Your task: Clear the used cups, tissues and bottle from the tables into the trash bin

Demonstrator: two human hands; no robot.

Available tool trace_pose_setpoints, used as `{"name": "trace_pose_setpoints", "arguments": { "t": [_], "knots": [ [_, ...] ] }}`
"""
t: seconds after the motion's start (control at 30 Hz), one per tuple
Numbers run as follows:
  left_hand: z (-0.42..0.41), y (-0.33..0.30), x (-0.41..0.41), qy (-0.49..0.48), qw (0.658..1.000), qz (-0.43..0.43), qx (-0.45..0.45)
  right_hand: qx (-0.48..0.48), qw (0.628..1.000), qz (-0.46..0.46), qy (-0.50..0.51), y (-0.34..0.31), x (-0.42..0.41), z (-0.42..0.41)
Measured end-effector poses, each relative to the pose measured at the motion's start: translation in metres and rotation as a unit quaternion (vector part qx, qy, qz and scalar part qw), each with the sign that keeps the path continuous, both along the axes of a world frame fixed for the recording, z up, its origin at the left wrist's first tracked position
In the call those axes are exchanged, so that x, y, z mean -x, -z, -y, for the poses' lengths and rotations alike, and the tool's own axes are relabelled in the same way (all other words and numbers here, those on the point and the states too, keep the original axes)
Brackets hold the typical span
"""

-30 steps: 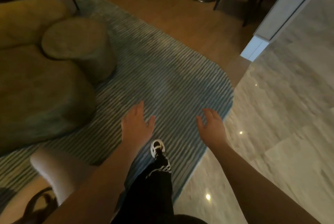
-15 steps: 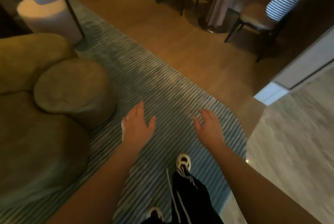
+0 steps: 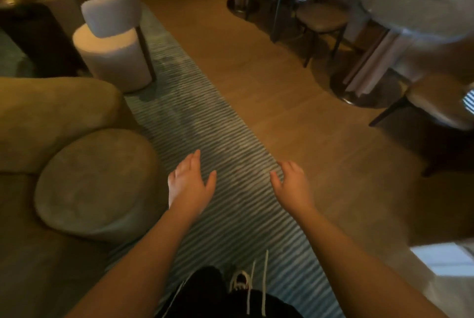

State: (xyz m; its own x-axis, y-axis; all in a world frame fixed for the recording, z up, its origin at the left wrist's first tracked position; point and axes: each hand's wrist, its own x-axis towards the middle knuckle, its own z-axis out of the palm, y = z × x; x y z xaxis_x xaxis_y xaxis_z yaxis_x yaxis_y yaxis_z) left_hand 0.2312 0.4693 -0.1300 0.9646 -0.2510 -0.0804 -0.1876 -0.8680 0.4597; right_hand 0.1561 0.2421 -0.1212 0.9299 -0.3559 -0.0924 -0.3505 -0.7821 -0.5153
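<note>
No readable text, perhaps owing to dim, blurred view.

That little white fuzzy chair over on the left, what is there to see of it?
The white fuzzy chair stands upright at the upper left. Its seat is a plump round drum covered in what looks like boucle or fleece, and above it sits a curved, padded backrest in the same fabric, carried on a thin dark post at the right side. Its base rests at the far end of the grey-striped rug, just beyond the olive-brown sofa and beside a dark table. Nothing lies on the seat, and neither hand touches it.
</note>
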Motion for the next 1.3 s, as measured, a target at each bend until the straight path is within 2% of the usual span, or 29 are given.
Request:
{"name": "trace_pose_setpoints", "arguments": {
  "t": [0.37, 0.5, 0.8, 1.03, 1.17, 1.3],
  "knots": [
    [0.064, 0.015, -0.248, -0.062, 0.998, -0.013, 0.008, -0.02, 0.997, -0.004, -0.07, 0.031, -0.282, 0.069],
    [0.07, 0.021, -0.372, -0.067, 0.997, -0.031, -0.007, -0.015, 0.996, -0.01, -0.092, 0.036, -0.419, 0.081],
    [0.093, -0.013, -0.639, -0.074, 0.996, -0.03, -0.027, -0.006, 0.994, -0.012, -0.108, 0.007, -0.691, 0.1],
    [0.114, 0.002, -0.825, -0.099, 0.994, -0.039, -0.006, -0.01, 0.991, -0.013, -0.13, 0.037, -0.89, 0.123],
    [0.134, 0.01, -0.961, -0.122, 0.992, -0.04, -0.011, -0.017, 0.99, -0.009, -0.138, 0.055, -1.034, 0.138],
    [0.15, -0.006, -1.113, -0.155, 0.986, -0.058, -0.006, -0.013, 0.981, -0.027, -0.194, 0.05, -1.191, 0.152]
  ]
}}
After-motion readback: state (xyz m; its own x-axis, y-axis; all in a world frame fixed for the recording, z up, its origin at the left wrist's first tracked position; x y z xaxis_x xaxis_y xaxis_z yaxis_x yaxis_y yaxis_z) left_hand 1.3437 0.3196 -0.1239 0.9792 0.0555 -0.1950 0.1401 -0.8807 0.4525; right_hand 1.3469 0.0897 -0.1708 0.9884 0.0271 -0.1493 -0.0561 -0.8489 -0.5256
